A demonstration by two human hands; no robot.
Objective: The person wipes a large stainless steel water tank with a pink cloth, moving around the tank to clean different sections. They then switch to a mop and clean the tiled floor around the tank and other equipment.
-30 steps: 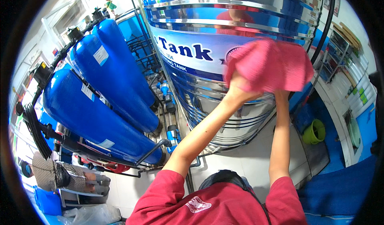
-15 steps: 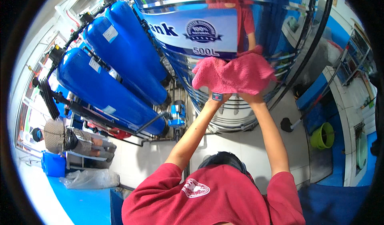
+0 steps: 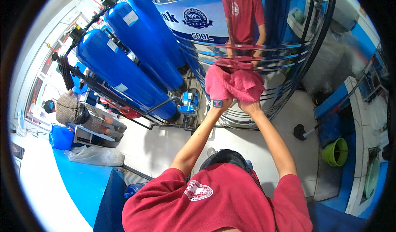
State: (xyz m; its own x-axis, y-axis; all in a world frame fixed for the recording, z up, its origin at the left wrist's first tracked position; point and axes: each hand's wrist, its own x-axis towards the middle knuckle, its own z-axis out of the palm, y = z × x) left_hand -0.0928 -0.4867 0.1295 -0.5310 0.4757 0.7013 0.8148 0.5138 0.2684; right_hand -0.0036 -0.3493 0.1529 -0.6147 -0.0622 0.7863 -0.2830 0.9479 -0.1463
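A bunched pink cloth (image 3: 235, 83) lies against the lower ribbed wall of a large shiny steel tank (image 3: 280, 46), below its white and blue label. My left hand (image 3: 225, 102) and my right hand (image 3: 248, 105) hold the cloth from beneath, side by side, their fingers mostly hidden under it. A watch (image 3: 217, 103) is on my left wrist. The polished metal mirrors a red shirt and arms above the cloth.
Tall blue cylinders (image 3: 111, 67) with black piping stand left beside a blue pump (image 3: 189, 103). A person (image 3: 84, 114) is at far left, near a blue container (image 3: 60, 137). A green bucket (image 3: 335, 152) and a long-handled tool (image 3: 300, 132) stand right, on the tiled floor (image 3: 288, 153).
Both hands and the cloth have moved from over the label at upper right down and leftward to the tank's ribs below it. The view has shifted, bringing more of the tank's reflection in.
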